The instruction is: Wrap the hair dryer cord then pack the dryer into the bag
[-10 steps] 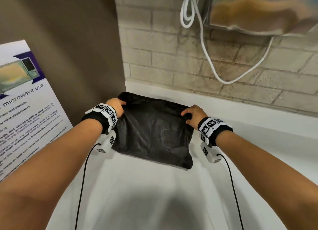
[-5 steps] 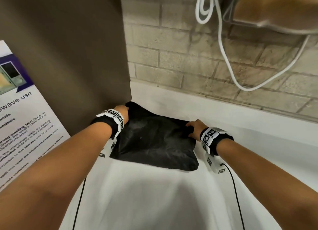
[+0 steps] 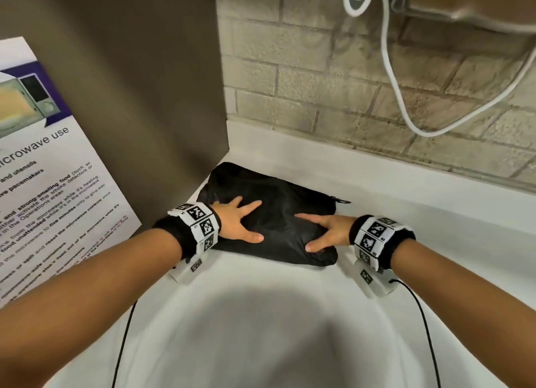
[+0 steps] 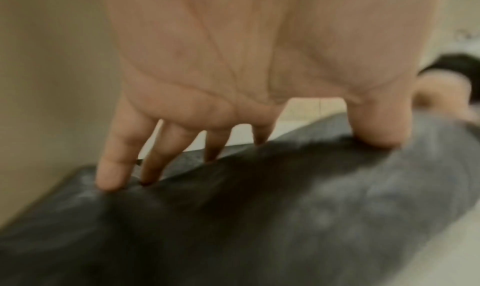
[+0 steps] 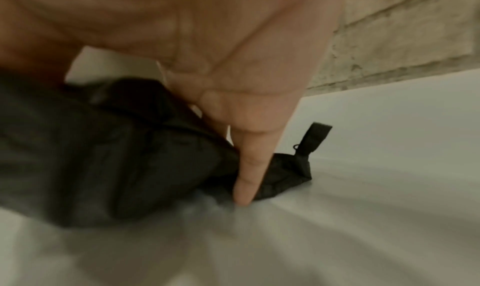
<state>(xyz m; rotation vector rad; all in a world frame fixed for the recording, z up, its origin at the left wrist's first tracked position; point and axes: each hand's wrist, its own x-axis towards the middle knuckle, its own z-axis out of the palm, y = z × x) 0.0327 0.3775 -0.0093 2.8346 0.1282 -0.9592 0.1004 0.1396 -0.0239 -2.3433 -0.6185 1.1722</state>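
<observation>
A black fabric bag (image 3: 278, 210) lies flat on the white counter (image 3: 290, 315), pushed into the corner by the brown panel. Its zipper pull (image 3: 342, 200) sticks out at the far right end. My left hand (image 3: 240, 222) rests on the bag's left half with fingers spread and straight. My right hand (image 3: 324, 232) presses the bag's right half, fingers straight too. The left wrist view shows spread fingers (image 4: 114, 167) touching the bag (image 4: 259, 218); the right wrist view shows one finger (image 5: 249, 171) down by the bag (image 5: 103, 157). The hair dryer and its cord are not visible.
A brown panel (image 3: 139, 83) stands at the left with a microwave-use poster (image 3: 43, 170) on it. A brick wall (image 3: 348, 83) runs behind the counter. A white cable (image 3: 397, 68) hangs from a fixture at the top right.
Both hands have let go of the bag's upper corners. The bag has dropped flat onto the counter, and both hands now lie open on top of it.
</observation>
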